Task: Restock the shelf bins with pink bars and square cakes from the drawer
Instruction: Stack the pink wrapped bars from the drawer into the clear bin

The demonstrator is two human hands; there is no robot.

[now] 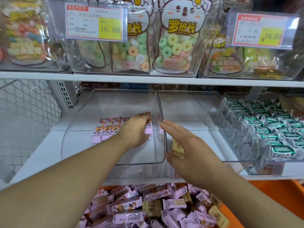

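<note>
Several pink bars (pixel 105 129) stand in a row inside the left clear bin (pixel 74 129). My left hand (pixel 136 129) reaches into that bin and rests on the rightmost pink bar (pixel 148 130), fingers curled over it. My right hand (pixel 185 145) is flat with fingers straight, against the clear wall between the two bins. Behind it a yellow square cake (pixel 176 146) lies in the right clear bin (pixel 205 112). Below the shelf, the orange drawer (pixel 230 209) holds a heap of pink bars (pixel 128 206) and square cakes (pixel 152 207).
A third clear bin (pixel 243 137) at the right is full of green-and-white wrapped sweets. The upper shelf (pixel 148 79) carries clear bins of bagged ring candies with price tags. White mesh panel (pixel 28 99) stands at the left.
</note>
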